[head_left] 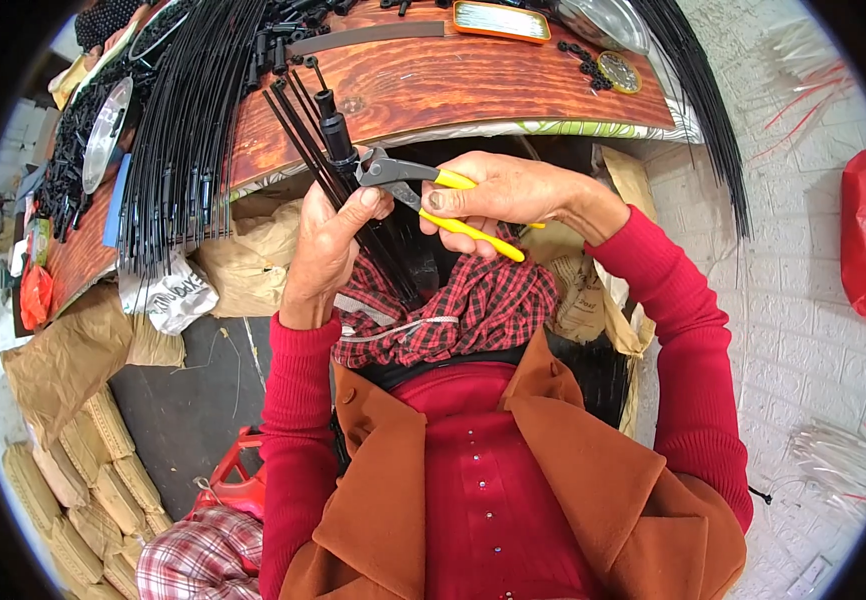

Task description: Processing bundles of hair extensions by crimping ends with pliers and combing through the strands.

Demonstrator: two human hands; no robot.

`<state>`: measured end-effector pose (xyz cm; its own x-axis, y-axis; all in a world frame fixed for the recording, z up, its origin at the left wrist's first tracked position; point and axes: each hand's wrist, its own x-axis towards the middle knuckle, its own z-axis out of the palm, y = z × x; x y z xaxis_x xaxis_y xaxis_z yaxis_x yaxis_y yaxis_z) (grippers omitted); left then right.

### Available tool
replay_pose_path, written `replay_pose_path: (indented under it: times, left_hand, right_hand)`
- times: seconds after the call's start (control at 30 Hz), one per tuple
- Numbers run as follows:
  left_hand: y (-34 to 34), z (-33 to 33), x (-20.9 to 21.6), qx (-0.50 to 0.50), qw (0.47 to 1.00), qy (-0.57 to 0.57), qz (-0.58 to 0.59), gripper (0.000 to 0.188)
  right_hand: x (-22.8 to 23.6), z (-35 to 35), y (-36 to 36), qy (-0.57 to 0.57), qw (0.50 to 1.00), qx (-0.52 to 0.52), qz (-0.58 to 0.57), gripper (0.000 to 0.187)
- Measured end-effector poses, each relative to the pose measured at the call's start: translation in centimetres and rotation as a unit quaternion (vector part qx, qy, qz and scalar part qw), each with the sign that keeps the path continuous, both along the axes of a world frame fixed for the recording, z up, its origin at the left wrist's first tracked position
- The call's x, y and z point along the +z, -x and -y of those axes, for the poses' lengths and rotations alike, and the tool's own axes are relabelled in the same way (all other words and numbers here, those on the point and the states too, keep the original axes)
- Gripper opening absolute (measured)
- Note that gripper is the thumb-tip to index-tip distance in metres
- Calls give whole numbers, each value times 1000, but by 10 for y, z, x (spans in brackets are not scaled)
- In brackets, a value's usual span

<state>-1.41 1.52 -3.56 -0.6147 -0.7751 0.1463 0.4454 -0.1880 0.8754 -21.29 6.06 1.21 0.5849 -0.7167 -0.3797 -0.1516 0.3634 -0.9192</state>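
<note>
My left hand point(328, 235) is closed around several thin black rods point(298, 132) that slant up and away toward the table. A black stepped tubular fitting point(335, 132) stands among the upper ends of the rods, just above my left thumb. In my right hand point(488, 195) is a pair of pliers point(400, 172) with dark metal jaws and yellow handles. The jaws are at the base of the fitting, beside my left thumb; whether they bite on anything is hidden. The lower ends of the rods run down over a red and black checked cloth point(493, 305) on my lap.
The reddish wooden table point(403, 80) curves ahead. On it lie an orange-rimmed tin point(501, 20), a small round container point(618, 72) and loose black parts. Long black rods point(188, 120) hang over its left edge, more point(698, 90) at the right. Paper packs point(83, 450) are stacked lower left.
</note>
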Motion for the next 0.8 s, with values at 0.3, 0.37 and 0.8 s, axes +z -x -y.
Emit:
replay_pose_path:
  times: [0.3, 0.37, 0.8]
  left_hand:
    - [-2, 2, -7, 1, 1000, 23, 14, 36]
    - [2, -3, 0, 45, 998, 30, 35, 35]
    - [-4, 4, -4, 8, 999, 30, -15, 34]
  right_hand:
    - [5, -12, -11, -71, 994, -64, 49, 34]
    - [12, -21, -20, -156, 974, -81, 145, 33]
    - [-26, -32, -49, -271, 840, -95, 460, 32]
